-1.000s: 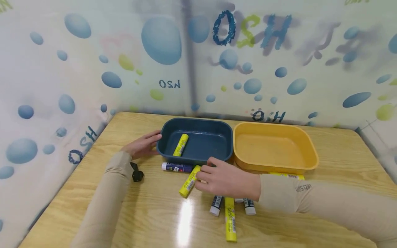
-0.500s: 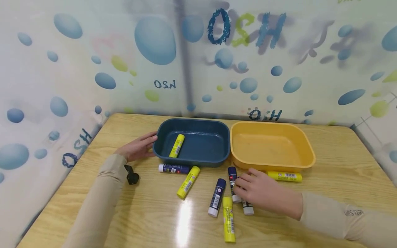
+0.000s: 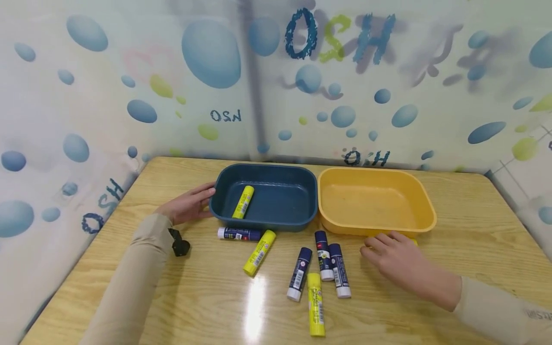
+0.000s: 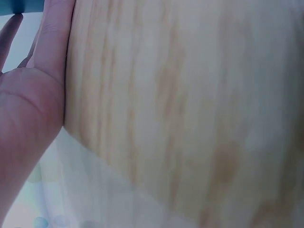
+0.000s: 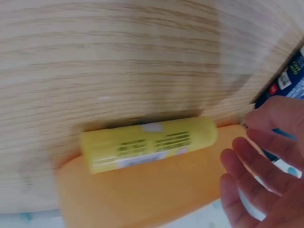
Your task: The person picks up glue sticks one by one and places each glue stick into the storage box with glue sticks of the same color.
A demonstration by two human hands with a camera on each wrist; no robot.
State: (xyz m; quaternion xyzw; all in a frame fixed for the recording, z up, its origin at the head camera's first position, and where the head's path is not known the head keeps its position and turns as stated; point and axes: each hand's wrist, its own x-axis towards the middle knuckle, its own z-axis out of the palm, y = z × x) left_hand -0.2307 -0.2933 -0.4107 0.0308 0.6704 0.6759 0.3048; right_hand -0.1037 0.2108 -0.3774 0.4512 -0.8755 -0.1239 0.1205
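Across the wooden table (image 3: pixel 202 297), the right hand (image 3: pixel 401 263), fingers (image 5: pixel 261 164) parted, has neared one yellow stick (image 5: pixel 147 145).

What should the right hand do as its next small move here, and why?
Probably reach over and pinch the yellow glue stick lying along the near side of the orange tray: the right hand is close to it, and its wrist view shows the fingers relaxed, holding nothing, apart from the stick.
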